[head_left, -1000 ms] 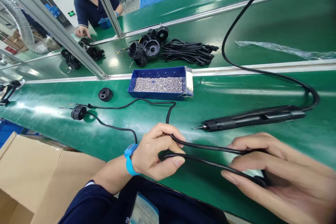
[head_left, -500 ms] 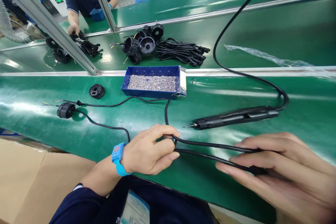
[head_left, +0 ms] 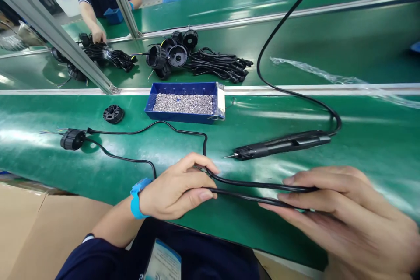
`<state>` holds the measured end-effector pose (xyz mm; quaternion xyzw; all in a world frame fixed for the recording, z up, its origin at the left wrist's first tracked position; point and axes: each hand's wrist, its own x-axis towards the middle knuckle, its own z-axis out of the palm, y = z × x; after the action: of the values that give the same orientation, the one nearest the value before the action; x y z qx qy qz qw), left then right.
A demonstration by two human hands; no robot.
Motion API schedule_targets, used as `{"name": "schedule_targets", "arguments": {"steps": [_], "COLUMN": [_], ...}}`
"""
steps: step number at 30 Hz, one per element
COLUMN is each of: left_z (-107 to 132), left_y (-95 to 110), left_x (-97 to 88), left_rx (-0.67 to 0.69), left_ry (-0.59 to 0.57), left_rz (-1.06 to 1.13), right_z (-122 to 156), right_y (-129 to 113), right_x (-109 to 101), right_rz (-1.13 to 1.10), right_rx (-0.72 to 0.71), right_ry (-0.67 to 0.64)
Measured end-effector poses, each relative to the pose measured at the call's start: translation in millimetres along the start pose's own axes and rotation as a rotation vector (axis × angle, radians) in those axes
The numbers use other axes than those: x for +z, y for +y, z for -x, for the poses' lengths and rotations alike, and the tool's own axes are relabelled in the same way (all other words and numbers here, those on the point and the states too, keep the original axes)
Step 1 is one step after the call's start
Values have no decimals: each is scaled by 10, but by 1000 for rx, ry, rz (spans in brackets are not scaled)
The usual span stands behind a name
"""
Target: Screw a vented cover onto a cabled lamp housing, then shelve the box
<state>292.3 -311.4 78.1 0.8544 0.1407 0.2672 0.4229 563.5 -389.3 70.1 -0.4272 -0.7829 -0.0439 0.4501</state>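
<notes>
Since 1 second ago both hands have drawn the cable (head_left: 249,190) flatter: the 2 strands that bowed apart then now run close together, nearly parallel, and the slack to the far left has shifted into a looser S on the belt (head_left: 295,236). Judging by that, the step in hand looks like folding the cable into a neat doubled length; the next move would call for keeping both strands pinched while gathering more slack from the left. Left hand (head_left: 173,190) is closed narrowly, thumb below and forefinger above, pinching the 2 strands where they meet. Right hand (head_left: 341,216) is half open, its fingers long and nearly straight, with both strands passing between them; whether its thumb presses on the cable I cannot tell. From the left hand the cable runs far and left across the belt to a black cap (head_left: 72,138), with bare wire ends just beyond it. A loose black disc (head_left: 113,113) lies farther back, a blue tray (head_left: 183,116) of small screws right of it, and a screwdriver (head_left: 282,144) lies just beyond the right hand. At far left another person's hand (head_left: 98,35) rests on a bundle of cables.
</notes>
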Motion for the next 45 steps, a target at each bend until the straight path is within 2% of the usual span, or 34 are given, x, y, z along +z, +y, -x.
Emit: {"name": "schedule_targets", "arguments": {"steps": [3, 7, 10, 16, 19, 21, 27, 30, 38, 45], "left_z": [22, 65, 65, 26, 74, 148, 451, 563, 746, 846], "left_y": [12, -20, -39, -3, 30, 67, 248, 329, 491, 482], "left_x": [-39, -49, -32, -84, -183, -258, -409, -456, -594, -644], "left_rx": [42, 156, 235, 112, 80, 82, 111, 142, 81, 63], "left_ry": [36, 136, 170, 16, -37, -21, 260, 338, 281, 291], "left_rz": [-114, -387, -580, -792, -789, -750, -546, -528, -427, -343], "right_z": [-26, -43, -13, 17, -43, -101, -296, -348, -416, -498], "right_y": [8, -8, -22, 12, -1, -38, -253, -367, -545, -617], "right_x": [5, 6, -6, -8, 12, 23, 52, 80, 159, 206], "right_rz": [-15, -9, 8, 46, 30, 25, -27, -14, -36, -69], "right_rx": [-59, -30, 5, -61, -92, -109, -129, -116, -77, -53], "right_ry": [-63, -149, -153, -101, -80, -80, -115, -119, -174, -242]}}
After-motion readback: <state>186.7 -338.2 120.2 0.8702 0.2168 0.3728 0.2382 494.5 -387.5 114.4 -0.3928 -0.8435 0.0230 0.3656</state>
